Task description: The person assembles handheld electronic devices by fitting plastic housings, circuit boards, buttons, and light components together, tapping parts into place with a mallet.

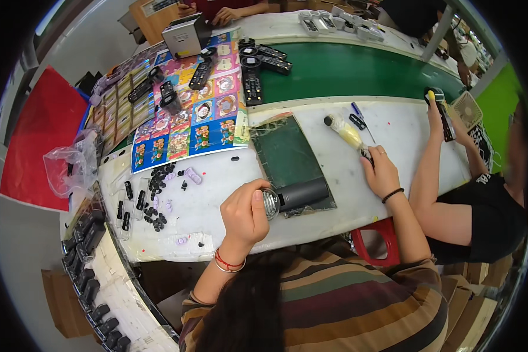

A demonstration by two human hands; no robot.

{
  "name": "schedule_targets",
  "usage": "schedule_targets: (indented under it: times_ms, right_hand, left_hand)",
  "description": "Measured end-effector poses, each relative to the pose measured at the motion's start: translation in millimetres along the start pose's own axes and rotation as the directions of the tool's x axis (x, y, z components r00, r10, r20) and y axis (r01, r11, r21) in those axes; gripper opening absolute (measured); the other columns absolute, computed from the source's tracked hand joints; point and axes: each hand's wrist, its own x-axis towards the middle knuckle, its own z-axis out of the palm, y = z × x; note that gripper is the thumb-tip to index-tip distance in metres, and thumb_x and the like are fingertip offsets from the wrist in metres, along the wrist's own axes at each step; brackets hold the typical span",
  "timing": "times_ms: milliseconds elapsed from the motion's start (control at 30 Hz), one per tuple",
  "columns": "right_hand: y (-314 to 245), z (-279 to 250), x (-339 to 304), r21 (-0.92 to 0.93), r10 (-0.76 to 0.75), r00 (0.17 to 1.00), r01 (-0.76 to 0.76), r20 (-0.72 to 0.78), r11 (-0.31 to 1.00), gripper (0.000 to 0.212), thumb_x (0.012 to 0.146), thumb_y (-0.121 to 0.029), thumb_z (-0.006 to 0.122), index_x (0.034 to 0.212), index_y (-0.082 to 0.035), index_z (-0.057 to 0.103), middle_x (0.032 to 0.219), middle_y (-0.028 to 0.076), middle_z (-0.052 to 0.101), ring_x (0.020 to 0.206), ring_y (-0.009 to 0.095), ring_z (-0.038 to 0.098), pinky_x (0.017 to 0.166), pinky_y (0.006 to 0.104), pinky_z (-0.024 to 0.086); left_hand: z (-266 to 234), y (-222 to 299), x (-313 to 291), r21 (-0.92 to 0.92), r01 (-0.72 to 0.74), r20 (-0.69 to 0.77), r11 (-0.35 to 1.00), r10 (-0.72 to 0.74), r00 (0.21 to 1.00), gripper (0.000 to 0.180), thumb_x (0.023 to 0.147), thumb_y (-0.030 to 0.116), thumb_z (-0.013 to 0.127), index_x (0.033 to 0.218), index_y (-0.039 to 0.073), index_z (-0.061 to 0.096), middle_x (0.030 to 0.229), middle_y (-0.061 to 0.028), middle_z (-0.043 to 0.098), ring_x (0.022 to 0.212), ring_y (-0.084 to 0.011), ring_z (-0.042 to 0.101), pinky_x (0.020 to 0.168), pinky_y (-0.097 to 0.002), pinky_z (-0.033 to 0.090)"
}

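Observation:
My left hand (245, 212) is closed around the clear, ringed end of a dark grey cylinder (304, 195). The cylinder lies level over the near edge of a dark green mat (290, 154), its plain end pointing right. My right hand (382, 173) is closed on the dark near end of a yellowish, wrapped hand tool (347, 134). That tool slants away to the far left and ends in a black tip; its exact kind is unclear. Close by lie a small black oval part (357, 121) and a thin screwdriver (364, 123) with a blue handle.
Small black parts (157, 182) and lilac pieces (192, 175) lie scattered at left. Black devices rest on a colourful printed sheet (185, 138) and a green belt (358, 67). A clear plastic bag (70, 164) hangs at the left edge. A co-worker's arm (426, 158) is close at right.

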Motion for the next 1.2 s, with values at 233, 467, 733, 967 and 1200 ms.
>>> schedule_targets:
  times_ms: [233,467,733,967,1200]
  right_hand:
    - [-14.0,-71.0,-100.7,0.595,-0.106,0.990,0.031,0.092,0.803,0.033,0.094,-0.018,0.051,0.119,0.003,0.052,0.072,0.016,0.054,0.061,0.032,0.052,0.061,0.0345,0.045]
    - [-39.8,-67.6,-100.3,0.547,-0.026,0.956,-0.143,0.291,0.825,0.020,0.097,-0.019,0.047,0.096,0.001,0.049,0.061,0.018,0.051,0.055,0.040,0.052,0.051,0.0379,0.041]
    - [-45.3,-47.2,-84.1,0.465,-0.075,0.896,-0.155,0.439,0.872,0.023,0.100,-0.022,0.044,0.100,0.000,0.051,0.059,0.013,0.051,0.054,0.028,0.051,0.052,0.0376,0.039]
    - [-56.8,-43.1,-86.5,0.511,-0.246,0.967,0.180,0.064,0.841,0.022,0.098,-0.023,0.045,0.098,-0.002,0.054,0.064,0.020,0.055,0.061,0.042,0.054,0.055,0.0428,0.042]
    - [-59.6,-73.2,-88.9,0.564,-0.104,0.954,-0.077,0.281,0.822,0.022,0.097,-0.022,0.048,0.092,-0.001,0.051,0.065,0.021,0.055,0.059,0.042,0.055,0.052,0.0444,0.041]
  left_hand:
    - [0.8,2.9,1.9,0.056,0.015,-0.007,0.998,-0.015,1.000,0.020,0.089,0.006,0.046,0.089,-0.002,0.064,0.076,-0.0153,0.065,0.063,-0.0299,0.063,0.059,-0.0345,0.050]
    - [2.3,0.4,1.2,0.115,-0.012,-0.014,0.993,0.013,1.000,0.019,0.089,0.007,0.048,0.088,-0.002,0.064,0.076,-0.0145,0.066,0.062,-0.0298,0.063,0.057,-0.0346,0.050]
    - [4.0,2.8,-1.9,0.115,-0.011,-0.029,0.993,0.014,0.999,0.017,0.087,0.006,0.049,0.088,0.000,0.064,0.077,-0.0145,0.066,0.064,-0.0303,0.064,0.058,-0.0349,0.050]
    - [2.8,6.2,-0.5,0.116,-0.005,-0.042,0.993,0.009,0.999,0.017,0.087,0.005,0.049,0.089,-0.001,0.065,0.077,-0.0144,0.066,0.064,-0.0305,0.064,0.058,-0.0347,0.050]
    - [6.8,2.5,0.8,0.114,-0.010,-0.034,0.993,0.014,0.999,0.017,0.087,0.005,0.049,0.088,-0.001,0.065,0.076,-0.0143,0.066,0.062,-0.0300,0.063,0.057,-0.0344,0.050]
